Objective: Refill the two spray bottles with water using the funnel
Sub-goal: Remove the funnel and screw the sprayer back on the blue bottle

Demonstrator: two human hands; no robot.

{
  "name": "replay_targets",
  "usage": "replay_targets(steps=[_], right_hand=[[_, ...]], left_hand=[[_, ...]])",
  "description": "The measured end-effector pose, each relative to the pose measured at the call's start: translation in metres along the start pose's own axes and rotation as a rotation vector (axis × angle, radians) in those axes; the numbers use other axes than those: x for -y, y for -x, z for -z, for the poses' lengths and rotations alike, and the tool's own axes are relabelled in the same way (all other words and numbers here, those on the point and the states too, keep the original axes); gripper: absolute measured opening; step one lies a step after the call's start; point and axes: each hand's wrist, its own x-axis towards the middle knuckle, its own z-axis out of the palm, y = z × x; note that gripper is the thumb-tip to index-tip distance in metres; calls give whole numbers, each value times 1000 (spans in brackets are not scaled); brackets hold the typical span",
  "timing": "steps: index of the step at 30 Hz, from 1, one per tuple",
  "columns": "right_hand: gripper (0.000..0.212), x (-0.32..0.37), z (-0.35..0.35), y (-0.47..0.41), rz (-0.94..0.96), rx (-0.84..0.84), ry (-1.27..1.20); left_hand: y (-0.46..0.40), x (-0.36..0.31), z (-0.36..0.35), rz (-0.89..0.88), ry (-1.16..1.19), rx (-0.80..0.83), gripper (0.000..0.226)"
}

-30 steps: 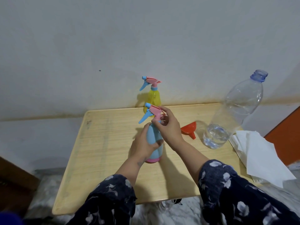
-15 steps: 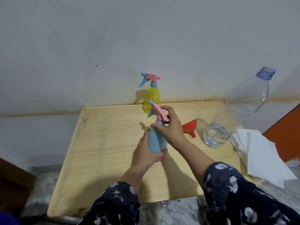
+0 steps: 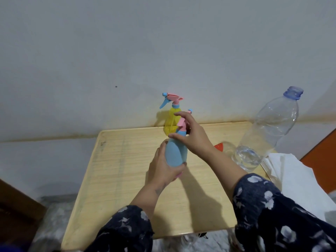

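Both hands work the blue bottle (image 3: 176,153) above mid-worktop (image 3: 116,171): left hand (image 3: 164,169) grips its body, right hand (image 3: 193,136) curls round the pink sprayer (image 3: 182,122). Beyond them, the yellow bottle (image 3: 171,122) stands at the far edge. Right of the right hand lie the funnel (image 3: 219,147) and water bottle (image 3: 269,130), near that edge; bare worktop lies left.

No text, label, brand, number or sign can be read anywhere in the head view.
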Motion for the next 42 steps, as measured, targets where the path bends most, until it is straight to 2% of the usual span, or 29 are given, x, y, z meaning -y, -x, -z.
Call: replay_targets(steps=[5,11,13,16,19,22,26,30,32,37,39,42], right_hand=[[65,6,-2,-4,-42,95,-32],[51,18,-14,-4,8,-113,-2],[50,21,-15,-1,5,-74,-17],[62,25,-13,0,-55,22,-104],[58,28,-15,-1,-65,-39,-123],[57,29,-19,1,-37,-130,-9],[56,37,-15,6,-80,11,-91],[55,45,-3,7,-190,146,-273],[53,45,0,6,-215,164,-283],[43,42,-17,9,-128,-85,-111],[48,40,-23,13,-100,-110,-83],[67,43,-20,14,-125,51,-95]], left_hand=[[-1,0,9,29,88,-27,89],[5,-10,15,-7,-84,-96,91],[6,-11,18,-4,-79,-109,91],[7,-9,23,0,-77,-122,89],[10,-9,25,-5,-97,-128,89],[14,-10,26,0,-112,-102,92],[16,-7,29,11,-86,-78,92],[18,-2,36,3,8,17,88],[20,0,39,-4,31,55,88],[27,-6,36,-3,-74,13,87],[28,-6,36,1,-102,-24,88],[27,-3,43,-1,-96,-19,86]])
